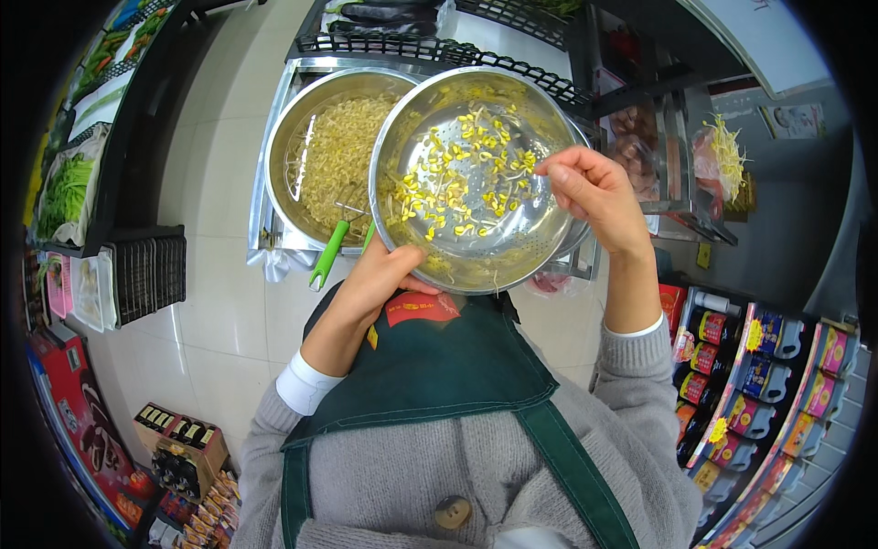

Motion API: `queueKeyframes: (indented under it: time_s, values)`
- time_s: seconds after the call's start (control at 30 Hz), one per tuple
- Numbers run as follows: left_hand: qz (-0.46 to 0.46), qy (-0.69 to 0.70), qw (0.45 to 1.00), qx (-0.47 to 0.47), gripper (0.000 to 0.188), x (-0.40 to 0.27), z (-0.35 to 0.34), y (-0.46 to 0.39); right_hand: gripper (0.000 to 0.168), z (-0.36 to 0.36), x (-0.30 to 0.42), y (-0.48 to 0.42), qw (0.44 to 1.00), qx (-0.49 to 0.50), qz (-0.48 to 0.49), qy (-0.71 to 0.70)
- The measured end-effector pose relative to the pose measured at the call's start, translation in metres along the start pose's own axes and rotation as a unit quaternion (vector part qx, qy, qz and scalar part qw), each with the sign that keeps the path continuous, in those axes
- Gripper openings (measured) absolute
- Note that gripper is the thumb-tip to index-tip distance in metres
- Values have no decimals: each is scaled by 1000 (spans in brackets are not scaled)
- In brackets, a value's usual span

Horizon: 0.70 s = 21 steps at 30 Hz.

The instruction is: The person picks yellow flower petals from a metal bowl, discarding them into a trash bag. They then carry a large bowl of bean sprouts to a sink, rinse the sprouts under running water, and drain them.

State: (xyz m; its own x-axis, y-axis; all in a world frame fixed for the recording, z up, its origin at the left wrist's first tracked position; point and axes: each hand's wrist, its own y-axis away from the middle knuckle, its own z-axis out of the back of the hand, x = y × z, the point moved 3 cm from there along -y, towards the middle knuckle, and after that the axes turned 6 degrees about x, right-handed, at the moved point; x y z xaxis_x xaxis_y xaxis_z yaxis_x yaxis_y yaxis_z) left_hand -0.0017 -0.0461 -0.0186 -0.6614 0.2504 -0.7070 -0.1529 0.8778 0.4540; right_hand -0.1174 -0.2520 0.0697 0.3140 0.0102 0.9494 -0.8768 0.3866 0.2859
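Note:
A perforated stainless steel colander [473,267] is tilted in front of me, with loose yellow-headed bean sprouts [449,175] scattered over its bottom and wall. My left hand [384,278] grips its near-left rim, thumb on top. Over the colander's right side, my right hand [590,192] has thumb and forefinger pinched together beside some sprouts; whether one is between the fingertips is unclear. To the left, partly behind the colander, stands a large steel basin [276,158] of sprouts [343,147] in water. A green-handled wire utensil [330,254] rests at its near edge, and part of another green handle shows beside it.
Eggplants [387,15] lie on a black rack beyond the basins. Bagged round produce [634,147] and a bag of sprouts [726,161] are on the right. Shelves of packaged goods [744,398] stand at lower right, a vegetable rack [103,185] at left, stacked boxes [182,446] at lower left.

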Motion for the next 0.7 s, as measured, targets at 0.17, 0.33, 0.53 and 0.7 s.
queueKeyframes:
  time_s: [0.17, 0.33, 0.53, 0.7]
  values:
    - [-3, 6, 1000, -4, 51, 1, 0, 0, 14, 16, -15, -9, 978, -43, 87, 186]
    - [-16, -5, 1000, -9, 46, 1, 0, 1, 6, -12, -33, -21, 751, -35, 142, 643]
    - [-4, -1, 1000, -2, 48, 6, 2, 0, 7, -13, -53, -33, 691, 23, 134, 710]
    - [3, 14, 1000, 6, 54, 5, 3, 1, 7, -1, -35, -29, 990, 77, 39, 113]
